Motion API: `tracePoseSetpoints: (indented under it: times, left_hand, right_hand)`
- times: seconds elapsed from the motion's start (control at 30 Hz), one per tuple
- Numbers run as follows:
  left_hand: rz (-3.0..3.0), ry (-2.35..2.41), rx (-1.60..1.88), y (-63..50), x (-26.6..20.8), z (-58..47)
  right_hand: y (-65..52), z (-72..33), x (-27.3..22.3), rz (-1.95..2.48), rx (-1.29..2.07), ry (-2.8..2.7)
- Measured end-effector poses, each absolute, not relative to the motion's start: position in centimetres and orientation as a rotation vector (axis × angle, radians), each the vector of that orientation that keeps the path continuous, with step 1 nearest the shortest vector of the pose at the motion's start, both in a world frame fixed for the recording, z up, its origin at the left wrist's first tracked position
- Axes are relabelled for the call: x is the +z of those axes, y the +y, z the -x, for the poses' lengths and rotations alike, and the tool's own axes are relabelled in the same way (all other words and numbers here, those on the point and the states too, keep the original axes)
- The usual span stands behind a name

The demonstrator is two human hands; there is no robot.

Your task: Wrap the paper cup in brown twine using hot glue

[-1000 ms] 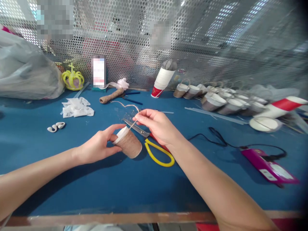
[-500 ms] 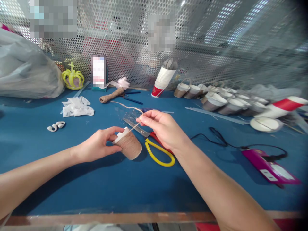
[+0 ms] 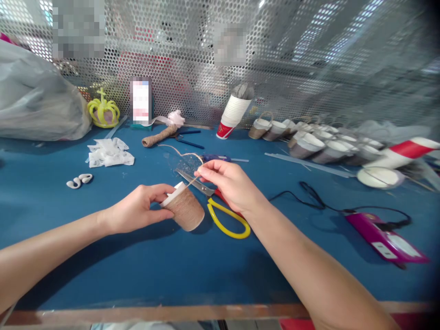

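Note:
Tilted over the blue table, a paper cup point(image 3: 187, 208) is wrapped in brown twine, with its white rim showing. My left hand point(image 3: 139, 209) grips it at the rim, fingers inside and thumb outside. My right hand point(image 3: 227, 181) pinches the jute twine point(image 3: 192, 182), which runs taut from the cup's rim to my fingertips. From there the loose strand trails back toward a twine bundle point(image 3: 160, 136). Under my right hand lie scissors point(image 3: 228, 221) with yellow and red handles, blades pointing away to the left; part of the red handle is hidden.
Several twine-wrapped cups point(image 3: 305, 144) stand at the back right, near a stack of paper cups point(image 3: 233, 117). A purple power strip point(image 3: 387, 236) with a black cable lies at right. Crumpled white tissue point(image 3: 110, 152), earbuds point(image 3: 79, 181) and a yellow crown-shaped ornament point(image 3: 103, 110) are at left.
The wrapped cup has turned and shifted very slightly toward the right and down. My right hand has moved a little, still pinching the twine; more of a blue-handled tool behind it shows.

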State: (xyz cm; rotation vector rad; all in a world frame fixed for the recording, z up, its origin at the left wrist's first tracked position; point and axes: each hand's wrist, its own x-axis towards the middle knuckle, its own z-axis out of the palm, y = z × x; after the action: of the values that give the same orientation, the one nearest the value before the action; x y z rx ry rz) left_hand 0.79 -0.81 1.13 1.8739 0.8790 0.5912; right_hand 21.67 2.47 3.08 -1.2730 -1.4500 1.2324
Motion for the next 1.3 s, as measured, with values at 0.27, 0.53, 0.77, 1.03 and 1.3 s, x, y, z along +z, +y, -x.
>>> tracePoseSetpoints:
  times: [0.27, 0.53, 0.77, 1.03, 1.3]
  left_hand:
    - [-1.933, 0.879, 0.616, -1.1, 1.4, -0.8]
    - [-2.005, 0.866, 0.645, -1.3, 1.6, -0.6]
    - [-2.037, 0.874, 0.662, -1.4, 1.5, -0.7]
    - [-2.048, 0.830, 0.681, -1.7, 1.6, -0.6]
    - [-2.065, 0.823, 0.696, -1.7, 1.6, -0.6]
  right_hand:
    - [2.4, -21.5, 2.9, 1.294, 1.276, -1.435]
    - [2.2, -21.2, 2.8, 1.248, 1.317, -1.465]
    - [2.3, -21.2, 2.4, 1.246, 1.288, -1.541]
    - [2.1, -20.9, 2.0, 1.218, 1.361, -1.532]
    - [1.9, -20.6, 1.9, 1.199, 1.385, -1.518]
